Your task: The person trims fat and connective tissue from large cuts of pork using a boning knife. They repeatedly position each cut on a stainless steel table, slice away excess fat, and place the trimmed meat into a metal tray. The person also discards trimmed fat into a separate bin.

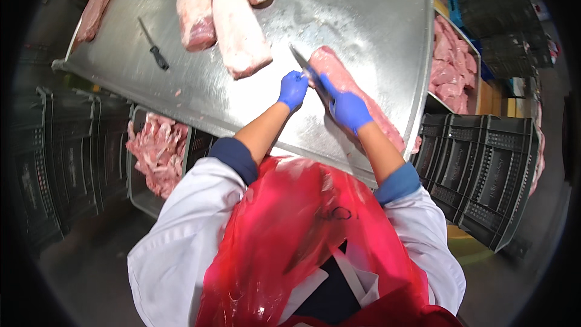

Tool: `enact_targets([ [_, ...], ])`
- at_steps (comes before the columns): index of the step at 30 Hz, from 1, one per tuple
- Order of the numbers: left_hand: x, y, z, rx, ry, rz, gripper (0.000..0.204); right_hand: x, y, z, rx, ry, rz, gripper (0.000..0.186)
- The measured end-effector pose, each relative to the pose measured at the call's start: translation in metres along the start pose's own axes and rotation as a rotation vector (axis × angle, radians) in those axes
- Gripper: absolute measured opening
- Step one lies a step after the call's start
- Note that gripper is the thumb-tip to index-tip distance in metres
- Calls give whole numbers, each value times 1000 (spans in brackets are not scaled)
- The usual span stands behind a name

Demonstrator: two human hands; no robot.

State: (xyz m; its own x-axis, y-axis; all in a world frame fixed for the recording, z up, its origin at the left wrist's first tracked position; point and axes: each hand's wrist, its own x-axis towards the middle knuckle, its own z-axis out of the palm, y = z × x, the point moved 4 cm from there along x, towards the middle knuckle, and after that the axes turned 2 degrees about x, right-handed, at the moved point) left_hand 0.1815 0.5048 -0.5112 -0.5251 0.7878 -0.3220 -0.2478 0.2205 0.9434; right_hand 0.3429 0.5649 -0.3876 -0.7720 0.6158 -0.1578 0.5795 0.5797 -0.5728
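Note:
A long pink piece of meat [357, 91] lies slantwise on the steel table [151, 85], in front of me. My right hand [350, 110], in a blue glove, is closed round the handle of a knife [307, 68], whose blade points up and left along the meat's left side. Beside the blade, my gloved left hand [293, 89] is closed, pinching a small pale scrap of meat [310, 80] at its fingertips. Whether that scrap is still joined to the long piece I cannot tell.
Several larger pale pieces of meat [239, 36] lie farther back. A second knife [158, 57] rests on the left. Below the table's left edge is a crate of trimmings [158, 151]; on the right stand a bin of cut meat [451, 66] and stacked dark crates [478, 169].

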Motion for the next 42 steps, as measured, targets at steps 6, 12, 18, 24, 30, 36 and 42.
enact_targets([
  [6, -10, 12, 2, -10, 41, 8, 7, -33, -12, -21, 493, -260, 631, 60],
  [12, -1, 11, 2, 283, 66, 215, 10, -33, -19, -33, 359, -7, 34, 21],
  [18, -19, 57, 8, 91, 1, 351, 13, -42, -16, -38, -383, -389, 106, 55],
  [24, 1, 48, -14, 92, 97, 449, 18, -82, 15, -38, -155, -291, 129, 52],
  [30, -8, 105, -18, -114, 51, 386, 5, -68, 0, -38, -339, -372, 152, 71],
  [36, -27, 120, -85, -171, 145, 458, 19, -85, 1, -46, -413, -376, 101, 75],
  [42, -53, 66, -118, -377, 70, 305, 4, -185, 36, -67, -454, -336, 33, 73],
])
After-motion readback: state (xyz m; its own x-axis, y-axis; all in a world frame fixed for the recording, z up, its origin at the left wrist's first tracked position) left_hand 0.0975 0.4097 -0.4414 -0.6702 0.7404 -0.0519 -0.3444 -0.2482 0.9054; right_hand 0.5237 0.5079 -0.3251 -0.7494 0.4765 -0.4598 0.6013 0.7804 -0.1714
